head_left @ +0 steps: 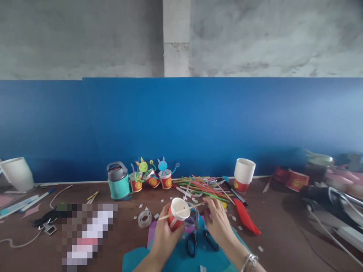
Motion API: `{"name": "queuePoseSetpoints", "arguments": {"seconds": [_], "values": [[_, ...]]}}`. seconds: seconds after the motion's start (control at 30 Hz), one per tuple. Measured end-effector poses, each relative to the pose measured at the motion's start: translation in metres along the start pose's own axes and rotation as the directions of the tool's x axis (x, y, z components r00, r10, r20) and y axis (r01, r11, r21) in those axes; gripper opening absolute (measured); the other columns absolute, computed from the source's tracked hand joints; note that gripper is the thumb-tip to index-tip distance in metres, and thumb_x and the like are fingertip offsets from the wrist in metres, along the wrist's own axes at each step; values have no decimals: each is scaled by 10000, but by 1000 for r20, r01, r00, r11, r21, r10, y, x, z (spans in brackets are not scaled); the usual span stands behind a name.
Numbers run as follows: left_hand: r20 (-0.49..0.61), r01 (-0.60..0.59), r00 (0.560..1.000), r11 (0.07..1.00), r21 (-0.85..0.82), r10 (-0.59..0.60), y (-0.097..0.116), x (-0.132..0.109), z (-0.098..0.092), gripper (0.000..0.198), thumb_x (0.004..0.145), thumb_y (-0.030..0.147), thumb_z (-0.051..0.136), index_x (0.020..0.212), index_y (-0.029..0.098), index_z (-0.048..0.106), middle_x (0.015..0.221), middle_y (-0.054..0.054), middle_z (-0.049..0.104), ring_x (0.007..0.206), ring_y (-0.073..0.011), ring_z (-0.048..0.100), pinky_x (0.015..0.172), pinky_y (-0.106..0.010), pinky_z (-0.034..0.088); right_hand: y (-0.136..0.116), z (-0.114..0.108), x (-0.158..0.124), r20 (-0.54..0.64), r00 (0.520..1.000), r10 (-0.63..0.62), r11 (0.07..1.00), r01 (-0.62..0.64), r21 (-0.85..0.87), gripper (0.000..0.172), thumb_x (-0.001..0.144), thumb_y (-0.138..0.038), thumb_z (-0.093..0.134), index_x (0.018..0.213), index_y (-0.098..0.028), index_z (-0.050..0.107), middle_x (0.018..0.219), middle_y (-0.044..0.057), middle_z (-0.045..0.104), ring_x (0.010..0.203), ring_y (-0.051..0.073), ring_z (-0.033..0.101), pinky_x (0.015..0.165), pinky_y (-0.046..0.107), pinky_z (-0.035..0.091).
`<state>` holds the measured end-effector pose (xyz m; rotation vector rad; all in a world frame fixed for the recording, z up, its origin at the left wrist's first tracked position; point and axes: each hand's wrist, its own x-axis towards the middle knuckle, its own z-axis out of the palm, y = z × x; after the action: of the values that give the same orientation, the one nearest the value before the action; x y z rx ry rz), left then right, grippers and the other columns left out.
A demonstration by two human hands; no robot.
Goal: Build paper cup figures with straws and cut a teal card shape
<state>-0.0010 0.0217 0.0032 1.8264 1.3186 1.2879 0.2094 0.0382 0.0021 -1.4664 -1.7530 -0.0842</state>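
Head view: the left hand [166,237] is wrapped around a red and white paper cup [179,206], its open top showing. The cup is above the blue paper [133,258] on the counter [113,230]; I can't tell if its bottom touches. A thin, pale stick [170,215] crosses the cup's top. The right hand [206,210] has its fingers bent in at the stick's right end, but I can't tell if they pinch it. To do this well, hold the cup softly so it won't squash, but tightly enough that it won't turn. Move the stick slowly, and mind the scissors [191,250] between the hands.
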Motion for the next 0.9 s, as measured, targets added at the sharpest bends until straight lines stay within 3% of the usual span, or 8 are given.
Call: {"name": "queuePoseSetpoints", "arguments": {"seconds": [0.13, 0.3, 0.4, 0.5, 0.6, 0.73, 0.9], "values": [[-13, 20, 1000, 999, 42, -19, -1, -1, 2, 547, 762, 283, 651, 1276, 208, 481, 1216, -75, 629, 1105, -231, 592, 950, -313, 443, -1, 4, -4, 48, 998, -38, 997, 35, 65, 451, 803, -93, 382, 1208, -194, 552, 1162, 112, 635, 1107, 252, 590, 951, 444, 492], [-27, 36, 999, 999, 41, -35, -7, 0, 6, 554, 726, 199, 650, 1253, 204, 481, 1171, -62, 651, 1099, -227, 593, 935, -319, 456, -28, -2, -16, 287, 940, -186, 978, 148, 149, 710, 748, -38, 378, 1433, -222, 339, 1416, 89, 481, 1308, 218, 438, 1066, 427, 419], [-31, -28, 999, 997, 75, 31, -8, 0, 7, 549, 720, 183, 629, 1249, 188, 481, 1179, -85, 639, 1093, -242, 587, 934, -349, 453, -43, -9, -21, 246, 932, -265, 962, 239, 134, 710, 770, -49, 393, 1460, -172, 277, 1480, 137, 381, 1368, 258, 342, 1084, 482, 379], [-36, -92, 994, 959, 269, 105, -5, -2, 8, 557, 670, 140, 620, 1215, 186, 517, 1141, -99, 642, 1071, -278, 580, 929, -411, 436, -57, -18, -21, 177, 917, -357, 933, 341, 116, 650, 828, -132, 469, 1452, -209, 304, 1489, 137, 359, 1379, 303, 303, 1073, 519, 362], [31, -180, 982, 889, 420, 184, 0, -7, 7, 517, 703, 150, 609, 1210, 211, 528, 1120, -84, 639, 1035, -272, 570, 903, -421, 416, -70, -26, -20, 155, 863, -481, 876, 466, 128, 553, 848, -230, 555, 1383, -279, 428, 1473, 108, 396, 1357, 317, 339, 1039, 493, 402], [68, -241, 969, 849, 470, 238, 7, -11, 5, 358, 801, 188, 571, 1155, 240, 561, 1098, -60, 639, 965, -241, 565, 875, -394, 392, -82, -32, -19, 144, 788, -599, 801, 589, 109, 340, 858, -184, 546, 1163, -313, 622, 1382, 81, 526, 1292, 286, 441, 991, 475, 438], [79, -193, 981, 854, 484, 177, 8, -9, 2, 422, 797, 138, 541, 1207, 237, 528, 1132, -65, 628, 1027, -243, 549, 901, -379, 372, -78, -37, -25, 70, 680, -729, 680, 711, 179, 352, 878, -257, 581, 1225, -314, 594, 1140, 85, 706, 981, 239, 661, 792, 362, 527]]}}
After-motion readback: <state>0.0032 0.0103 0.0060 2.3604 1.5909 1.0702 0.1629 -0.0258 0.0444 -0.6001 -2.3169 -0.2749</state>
